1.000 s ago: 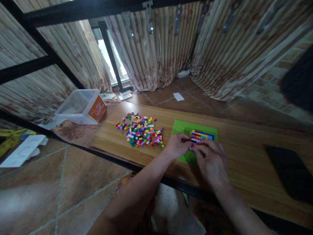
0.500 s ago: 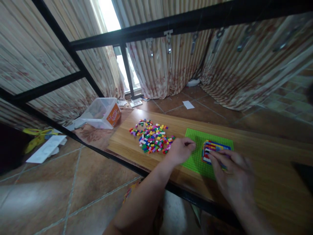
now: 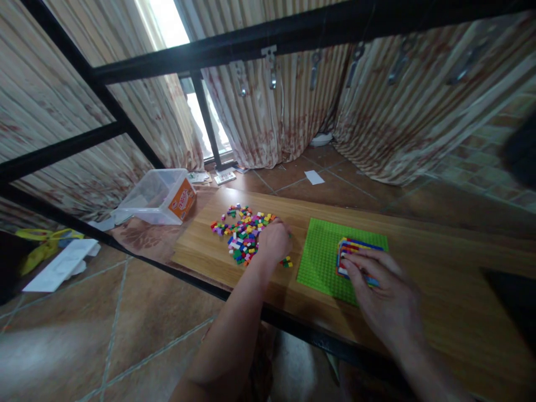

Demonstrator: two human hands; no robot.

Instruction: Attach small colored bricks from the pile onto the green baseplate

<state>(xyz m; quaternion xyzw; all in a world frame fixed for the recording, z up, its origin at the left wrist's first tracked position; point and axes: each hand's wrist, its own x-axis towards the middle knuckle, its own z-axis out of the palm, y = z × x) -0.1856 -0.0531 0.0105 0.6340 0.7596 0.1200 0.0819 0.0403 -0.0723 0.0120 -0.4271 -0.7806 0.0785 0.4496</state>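
My left hand [image 3: 275, 241] is at the right side of a pile of small coloured toy building bricks [image 3: 245, 243]. Its fingers curl down among the bricks and are mostly hidden, so any brick in them does not show. Over a green studded baseplate [image 3: 320, 257], my right hand [image 3: 383, 287] is closed in a pinch, thumb and index fingertips together at the left part of a low multicoloured brick build [image 3: 362, 244]. Whatever lies between those fingertips is too small to make out. The hand covers the build's near right part.
The wooden table [image 3: 439, 257] carries the baseplate and bricks. A clear plastic box [image 3: 157, 195] with an orange label stands on the floor beyond its left end. A black metal frame [image 3: 234, 47] crosses above. A dark flat object [image 3: 511, 296] lies at the right.
My left hand has moved left from the baseplate's edge to the brick pile. My right hand remains pinched at the brick build. The whole view has shifted slightly.
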